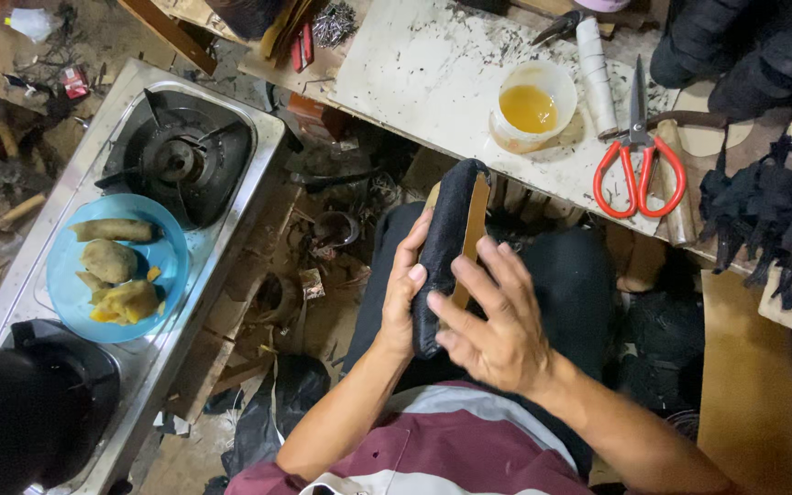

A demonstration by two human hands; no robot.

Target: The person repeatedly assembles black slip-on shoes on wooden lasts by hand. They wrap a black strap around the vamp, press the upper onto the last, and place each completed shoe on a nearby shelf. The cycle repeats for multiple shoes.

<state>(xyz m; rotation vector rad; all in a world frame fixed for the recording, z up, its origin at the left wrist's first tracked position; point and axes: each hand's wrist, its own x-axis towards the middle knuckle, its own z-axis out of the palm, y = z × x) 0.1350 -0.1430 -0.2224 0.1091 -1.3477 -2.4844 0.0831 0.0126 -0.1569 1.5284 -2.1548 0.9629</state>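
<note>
A black shoe upper (445, 240) wrapped over a tan insole board stands upright above my lap. My left hand (404, 293) grips its left side, thumb on the black fabric. My right hand (492, 321) rests on its right side, fingers spread and pressing across the tan strip and the fabric edge. A white cup of yellow glue (530, 105) sits on the workboard just beyond the shoe, with red-handled scissors (640, 156) to its right.
A white roll (596, 78) lies beside the cup. Black shoe parts (767, 215) pile at the right. On the left, a gas stove (176, 151) holds a blue plate of food (116, 270) and a black pot (25, 417). Scraps litter the floor.
</note>
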